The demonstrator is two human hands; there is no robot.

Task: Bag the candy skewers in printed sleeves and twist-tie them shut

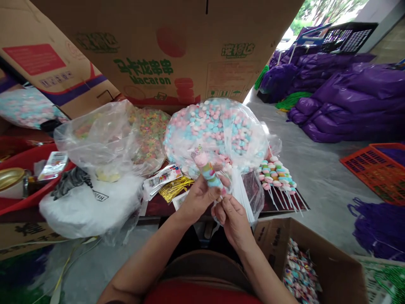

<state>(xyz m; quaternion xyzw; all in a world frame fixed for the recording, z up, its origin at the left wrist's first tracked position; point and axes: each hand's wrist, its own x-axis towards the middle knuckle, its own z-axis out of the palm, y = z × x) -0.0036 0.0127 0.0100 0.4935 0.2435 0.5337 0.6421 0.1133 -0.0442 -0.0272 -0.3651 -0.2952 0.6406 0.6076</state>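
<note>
A marshmallow skewer [208, 169] in a clear printed wrapper slants upward in front of me, pastel pink, yellow and blue. My left hand [200, 195] is wrapped round its lower half. Just below, my right hand [232, 217] pinches at the gathered bottom end of the wrapper, where the stick comes out; whether a tie is between the fingertips is too small to tell. Behind my hands sits a big clear bag of pink, blue and white marshmallows [209, 122]. Gold twist ties [175, 188] and printed wrappers [162, 180] lie to the left of my left hand.
Unwrapped marshmallow skewers [278, 175] lie on the table's right end, near white sticks [243, 194]. A carton [335, 261] of wrapped candy stands at lower right. A large Macaron carton [190, 55] rises behind. Left are a white bag [91, 207] and a red basin [28, 194].
</note>
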